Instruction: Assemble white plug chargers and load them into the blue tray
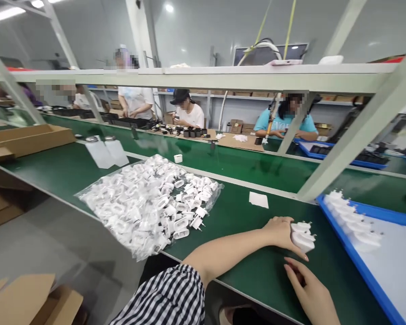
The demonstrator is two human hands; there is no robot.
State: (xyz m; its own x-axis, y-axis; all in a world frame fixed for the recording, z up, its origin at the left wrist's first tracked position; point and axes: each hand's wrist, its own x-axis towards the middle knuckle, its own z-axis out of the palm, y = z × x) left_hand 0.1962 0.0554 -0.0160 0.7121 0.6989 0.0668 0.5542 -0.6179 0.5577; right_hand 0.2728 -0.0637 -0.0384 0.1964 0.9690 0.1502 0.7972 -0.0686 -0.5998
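White plug adapters (302,237) stand in a small group on the green bench (235,216), just outside the blue tray (399,218). My left hand (279,232) is closed around them from the side away from the tray, fingers at the far end, thumb at the near end. How hard it presses, I can't tell from here. My right hand (306,284) is loosely curled beside the tray's near stretch, apart from the group, with nothing visible in it.

To manage this grip well, I'd squeeze evenly from both ends so the bodies stay flush, and keep my fingertips below the metal pins. Pressing at just 1 end could fan the group out or tip it. I'd bring the right hand in on the tray side as a second wall.

Inside the tray stands a longer row of adapters (353,223), a fair pattern for squaring mine. A white card (259,199) lies outside the tray; well apart from it sprawls the loose pile (135,203), partly under clear plastic.
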